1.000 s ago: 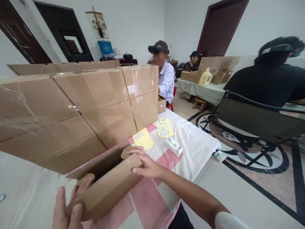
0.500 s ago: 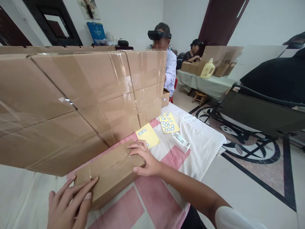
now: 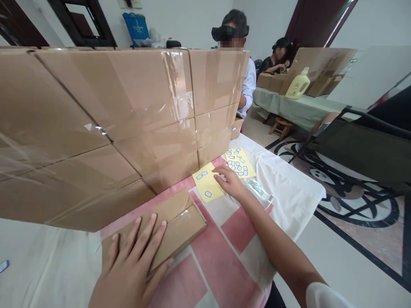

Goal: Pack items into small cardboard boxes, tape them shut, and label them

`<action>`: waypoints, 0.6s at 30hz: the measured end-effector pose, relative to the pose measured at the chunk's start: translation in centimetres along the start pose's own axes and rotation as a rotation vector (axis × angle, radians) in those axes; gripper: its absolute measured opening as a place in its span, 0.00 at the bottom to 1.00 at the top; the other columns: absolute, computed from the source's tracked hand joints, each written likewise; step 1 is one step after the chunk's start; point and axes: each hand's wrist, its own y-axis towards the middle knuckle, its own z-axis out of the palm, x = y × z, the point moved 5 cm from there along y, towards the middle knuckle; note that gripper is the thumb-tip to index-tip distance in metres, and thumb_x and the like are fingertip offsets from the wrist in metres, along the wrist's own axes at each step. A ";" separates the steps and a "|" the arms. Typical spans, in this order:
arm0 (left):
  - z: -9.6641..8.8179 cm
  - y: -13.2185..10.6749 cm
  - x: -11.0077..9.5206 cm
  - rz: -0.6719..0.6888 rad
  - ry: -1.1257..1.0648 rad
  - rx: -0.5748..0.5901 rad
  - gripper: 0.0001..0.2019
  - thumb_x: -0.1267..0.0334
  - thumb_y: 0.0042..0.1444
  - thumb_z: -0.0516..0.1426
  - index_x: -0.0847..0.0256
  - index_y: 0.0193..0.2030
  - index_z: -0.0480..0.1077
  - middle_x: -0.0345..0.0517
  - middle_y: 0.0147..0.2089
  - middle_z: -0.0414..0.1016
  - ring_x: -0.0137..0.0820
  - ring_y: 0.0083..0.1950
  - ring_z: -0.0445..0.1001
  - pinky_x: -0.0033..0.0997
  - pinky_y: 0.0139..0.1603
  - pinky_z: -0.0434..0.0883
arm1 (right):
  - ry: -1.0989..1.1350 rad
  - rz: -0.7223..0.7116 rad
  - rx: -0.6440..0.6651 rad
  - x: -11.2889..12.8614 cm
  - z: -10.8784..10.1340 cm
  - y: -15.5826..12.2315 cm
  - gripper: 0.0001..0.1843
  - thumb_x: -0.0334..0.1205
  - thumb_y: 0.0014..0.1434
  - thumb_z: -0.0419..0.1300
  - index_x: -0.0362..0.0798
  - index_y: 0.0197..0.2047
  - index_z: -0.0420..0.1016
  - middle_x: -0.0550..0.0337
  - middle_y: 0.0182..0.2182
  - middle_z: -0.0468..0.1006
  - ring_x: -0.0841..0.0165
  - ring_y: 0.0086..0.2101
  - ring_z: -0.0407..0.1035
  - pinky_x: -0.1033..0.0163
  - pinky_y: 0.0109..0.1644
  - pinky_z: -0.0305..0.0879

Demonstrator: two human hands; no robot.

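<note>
A small flat cardboard box (image 3: 180, 222) lies closed on the pink and white cloth in front of me. My left hand (image 3: 135, 265) rests flat on its lid, fingers spread. My right hand (image 3: 229, 182) reaches out to a yellow sheet (image 3: 207, 186) that carries a few small white stickers, fingertips touching its edge, fingers extended. A second yellow sheet (image 3: 240, 162) with several stickers lies just beyond. A white tape dispenser (image 3: 260, 190) sits right beside my right wrist.
A wall of taped cardboard cartons (image 3: 105, 124) stands along the table's far side. Behind it a person in a white shirt (image 3: 248, 85) sits; another person (image 3: 276, 60) works at a far table with a yellow bottle (image 3: 298, 84). A dark folding chair (image 3: 362, 145) stands right.
The box's lid was folded shut and the box laid flat. My right hand left the box and moved to the yellow sticker sheet. My left hand now presses on the lid.
</note>
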 end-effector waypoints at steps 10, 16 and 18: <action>-0.5 0.5 0.1 0.050 0.018 0.054 0.40 0.47 0.63 0.52 0.53 0.79 0.45 0.51 0.78 0.57 0.55 0.76 0.55 0.59 0.72 0.51 | -0.321 0.501 0.201 -2.9 2.0 -1.5 0.31 0.47 0.60 0.66 0.43 0.60 0.61 0.41 0.49 0.78 0.47 0.48 0.75 0.56 0.42 0.64; -0.1 0.1 0.4 0.070 0.053 0.061 0.41 0.46 0.63 0.52 0.53 0.80 0.43 0.53 0.77 0.59 0.54 0.77 0.54 0.58 0.72 0.51 | -0.180 0.524 0.214 -4.0 2.1 -1.2 0.24 0.30 0.60 0.57 0.44 0.59 0.62 0.45 0.45 0.80 0.54 0.46 0.76 0.61 0.37 0.60; 0.4 -0.2 0.8 0.088 0.077 0.091 0.42 0.45 0.62 0.53 0.54 0.80 0.43 0.53 0.78 0.57 0.54 0.77 0.53 0.58 0.72 0.50 | -0.117 0.530 0.229 -4.5 2.1 -1.0 0.23 0.30 0.59 0.57 0.45 0.59 0.64 0.48 0.43 0.80 0.57 0.44 0.76 0.62 0.35 0.59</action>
